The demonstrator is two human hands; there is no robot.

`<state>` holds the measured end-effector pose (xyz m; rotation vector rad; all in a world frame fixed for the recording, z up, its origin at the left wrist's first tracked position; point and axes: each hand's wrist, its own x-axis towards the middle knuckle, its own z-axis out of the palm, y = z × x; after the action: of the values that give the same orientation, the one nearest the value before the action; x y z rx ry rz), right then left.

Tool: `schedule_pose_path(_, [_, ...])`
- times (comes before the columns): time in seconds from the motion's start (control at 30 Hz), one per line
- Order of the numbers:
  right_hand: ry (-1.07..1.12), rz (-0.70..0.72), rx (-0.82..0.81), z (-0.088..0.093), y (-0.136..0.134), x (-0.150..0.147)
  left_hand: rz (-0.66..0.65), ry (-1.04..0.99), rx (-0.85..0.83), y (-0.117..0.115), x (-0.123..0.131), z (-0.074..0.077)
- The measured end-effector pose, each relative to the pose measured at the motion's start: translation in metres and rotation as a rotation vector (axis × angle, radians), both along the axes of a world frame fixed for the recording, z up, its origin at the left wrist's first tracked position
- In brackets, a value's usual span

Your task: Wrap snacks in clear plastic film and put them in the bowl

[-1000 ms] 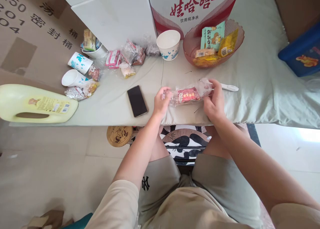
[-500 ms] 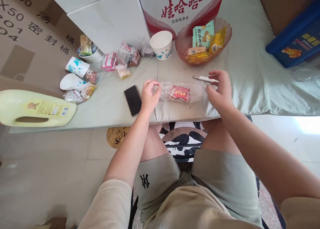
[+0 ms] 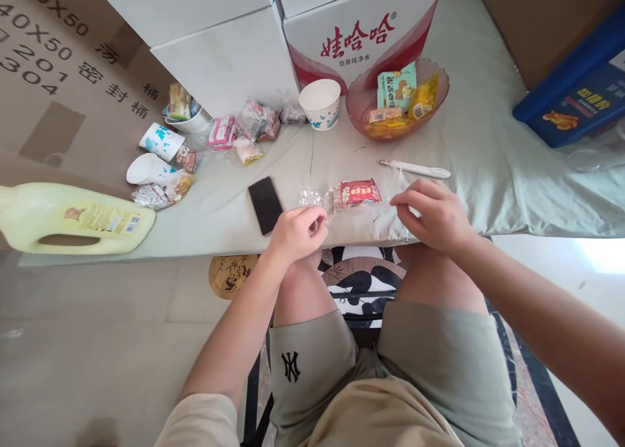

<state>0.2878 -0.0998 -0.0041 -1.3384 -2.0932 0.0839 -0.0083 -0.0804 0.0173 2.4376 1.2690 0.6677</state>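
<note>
A small red printed packet (image 3: pixel 360 192) lies on the cloth, with crinkled clear plastic film (image 3: pixel 315 197) around it and to its left. My left hand (image 3: pixel 299 232) is closed, fingers curled, just below the film's left part; whatever it may hold is hidden. To the packet's right, my right hand (image 3: pixel 434 214) has thumb and forefinger pinched at the film's right edge. Behind that hand rests a slim white pen-like tool (image 3: pixel 415 168) with a greyish tip. A black phone (image 3: pixel 265 205) lies left of the packet, close to my left hand.
A pink glass bowl (image 3: pixel 361 118) of snack packets and a paper cup (image 3: pixel 320 105) stand before a white carton (image 3: pixel 361 43). Wrapped snacks (image 3: pixel 258 118) and tipped cups (image 3: pixel 151 168) are at left, near a yellow jug (image 3: pixel 81 218). A blue container (image 3: pixel 571 102) is at right.
Both hands have come nearer to me. My left hand has left the packet's side, and my right hand has moved off the white tool, its fingers drawing together. The view has shifted slightly.
</note>
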Motion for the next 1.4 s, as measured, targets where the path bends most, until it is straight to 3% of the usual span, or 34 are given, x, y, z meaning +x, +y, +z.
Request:
schedule_pose_path(0.1, [-0.066, 0.145, -0.236, 0.0, -0.014, 0.01, -0.049, 0.059, -0.243, -0.008, -0.003, 0.006])
schedule_pose_path(0.17, [-0.157, 0.191, -0.488, 0.004, -0.015, 0.01, 0.002, 0.025, -0.282, -0.004, -0.003, 0.012])
schedule_pose_path(0.27, [-0.324, 0.08, -0.735, 0.018, -0.008, -0.003, 0.225, 0.046, -0.165, 0.014, 0.005, 0.02])
schedule_pose_path(0.33, [-0.416, -0.048, -0.773, 0.028, -0.002, -0.017, 0.268, 0.187, -0.239, 0.029, 0.015, 0.022])
schedule_pose_path(0.37, [-0.445, -0.108, -0.778, 0.03, 0.002, -0.024, 0.243, 0.266, -0.306, 0.036, 0.02, 0.021])
schedule_pose_path(0.47, [-0.417, -0.23, -0.685, 0.026, 0.01, -0.04, 0.148, 0.37, -0.181, 0.053, 0.033, 0.014])
schedule_pose_path(0.53, [-0.327, -0.203, -0.531, 0.016, 0.013, -0.045, 0.091, 0.363, -0.185, 0.061, 0.037, 0.007])
schedule_pose_path(0.6, [-0.272, -0.13, -0.393, 0.005, 0.015, -0.049, 0.067, 0.301, -0.318, 0.067, 0.037, -0.001])
schedule_pose_path(0.77, [-0.286, -0.173, -0.28, -0.008, 0.016, -0.061, 0.179, -0.161, -0.626, 0.069, 0.037, -0.018])
schedule_pose_path(0.93, [-0.181, -0.158, -0.317, -0.016, 0.029, -0.061, 0.203, -0.656, -0.835, 0.059, 0.047, -0.036])
schedule_pose_path(1.17, [0.14, -0.023, -0.418, -0.026, 0.048, -0.034, 0.338, -0.707, -0.504, 0.058, 0.048, -0.067])
schedule_pose_path(1.4, [0.257, -0.182, -0.432, -0.016, 0.043, -0.015, 0.458, -0.676, -0.324, 0.051, 0.052, -0.074])
